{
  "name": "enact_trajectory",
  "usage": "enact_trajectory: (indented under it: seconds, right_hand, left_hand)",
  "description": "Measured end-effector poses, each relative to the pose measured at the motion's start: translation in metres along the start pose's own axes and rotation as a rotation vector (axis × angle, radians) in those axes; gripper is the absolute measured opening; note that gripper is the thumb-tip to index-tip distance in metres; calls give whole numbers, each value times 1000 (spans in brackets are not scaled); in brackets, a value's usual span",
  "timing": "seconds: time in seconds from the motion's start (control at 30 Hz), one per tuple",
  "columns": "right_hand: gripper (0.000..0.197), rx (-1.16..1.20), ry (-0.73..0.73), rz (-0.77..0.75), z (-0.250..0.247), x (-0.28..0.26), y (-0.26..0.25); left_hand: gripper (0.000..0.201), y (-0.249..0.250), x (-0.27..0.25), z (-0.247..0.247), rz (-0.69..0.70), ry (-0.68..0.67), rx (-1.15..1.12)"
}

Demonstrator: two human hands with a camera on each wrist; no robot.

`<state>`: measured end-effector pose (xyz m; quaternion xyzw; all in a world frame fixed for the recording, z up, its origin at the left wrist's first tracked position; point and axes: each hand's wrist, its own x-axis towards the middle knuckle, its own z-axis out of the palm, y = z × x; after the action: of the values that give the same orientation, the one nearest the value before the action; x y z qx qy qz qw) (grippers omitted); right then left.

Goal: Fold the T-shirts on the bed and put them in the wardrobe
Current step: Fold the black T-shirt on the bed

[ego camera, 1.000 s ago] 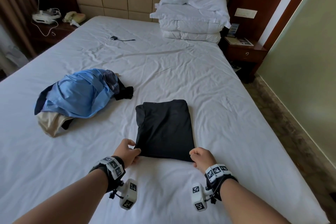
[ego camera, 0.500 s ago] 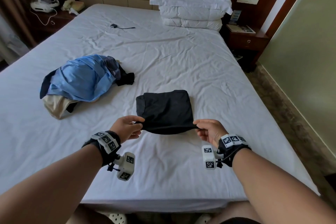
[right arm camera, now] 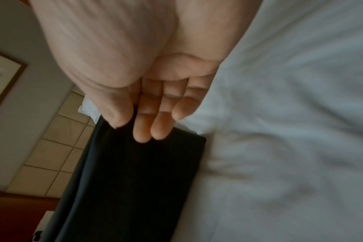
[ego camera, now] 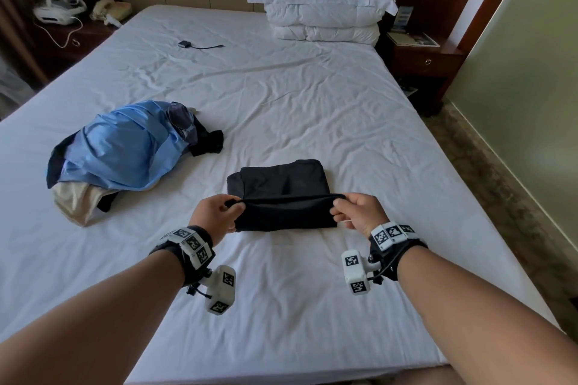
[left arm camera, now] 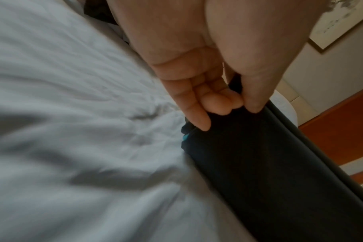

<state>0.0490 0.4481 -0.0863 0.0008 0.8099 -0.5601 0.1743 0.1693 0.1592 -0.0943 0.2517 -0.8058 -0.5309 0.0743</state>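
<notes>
Both hands pinch the near edge of the black T-shirt [ego camera: 283, 187], thumb over fingers: the left hand [ego camera: 212, 216] at its left corner, the right hand [ego camera: 359, 212] at its right. The lifted edge is taut between them; the far half lies flat on the bed [ego camera: 312, 103]. It looks plain, folded to a narrow rectangle, though the wrist views are blurred. Left of the shirt sits a pile of clothes [ego camera: 125, 150].

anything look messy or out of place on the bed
Yes. A rumpled heap of clothes, blue on top with beige and black underneath, lies unfolded on the bed. A small black gadget with a cable lies loose near the pillows. The black T-shirt looks tidy, held by the left hand and right hand.
</notes>
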Motion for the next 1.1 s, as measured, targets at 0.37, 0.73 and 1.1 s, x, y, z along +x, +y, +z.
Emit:
enact_trajectory:
  seconds: [0.37, 0.73, 1.1]
  right_hand:
    - [47, -284, 150, -96, 25, 97, -33]
    - [19, -66, 90, 199, 63, 163, -18]
    - [43, -320, -40, 253, 46, 169, -9]
  left_hand:
    - [17, 22, 79, 11, -153, 34, -197]
    - [54, -3, 148, 41, -210, 11, -137]
    - [61, -28, 132, 43, 107, -301, 880]
